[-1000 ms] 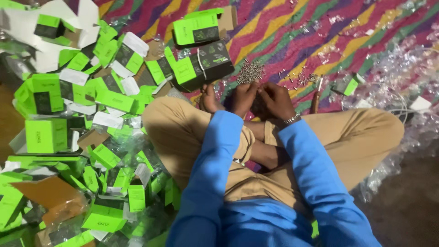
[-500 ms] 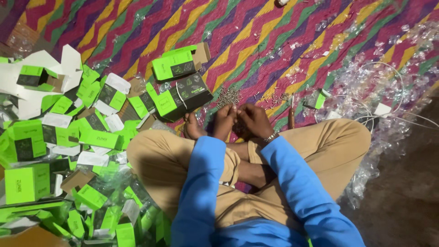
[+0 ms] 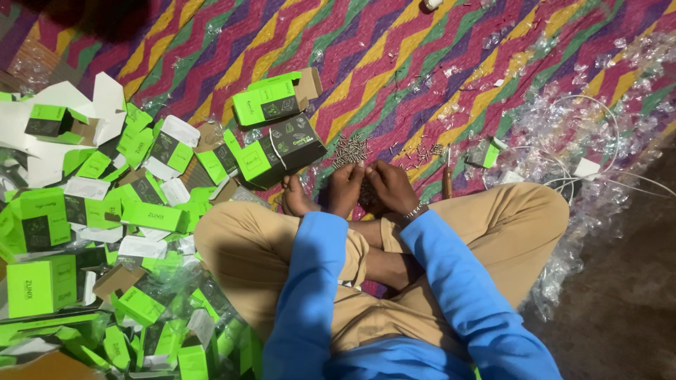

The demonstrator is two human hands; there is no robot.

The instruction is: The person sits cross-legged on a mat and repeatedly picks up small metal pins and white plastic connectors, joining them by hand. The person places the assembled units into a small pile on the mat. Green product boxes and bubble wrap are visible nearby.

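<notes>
Screws [image 3: 350,149] piled just ahead of 2 hands, left hand [image 3: 343,188], right hand [image 3: 391,186], grip unclear

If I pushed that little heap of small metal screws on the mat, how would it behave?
The heap of screws would likely scatter rather than slide as one: it is loose pieces, with strays already lying beside it. Each looks small and thin, so probably light and fiddly to pinch. The woven mat looks textured, which should keep them from rolling far.
</notes>
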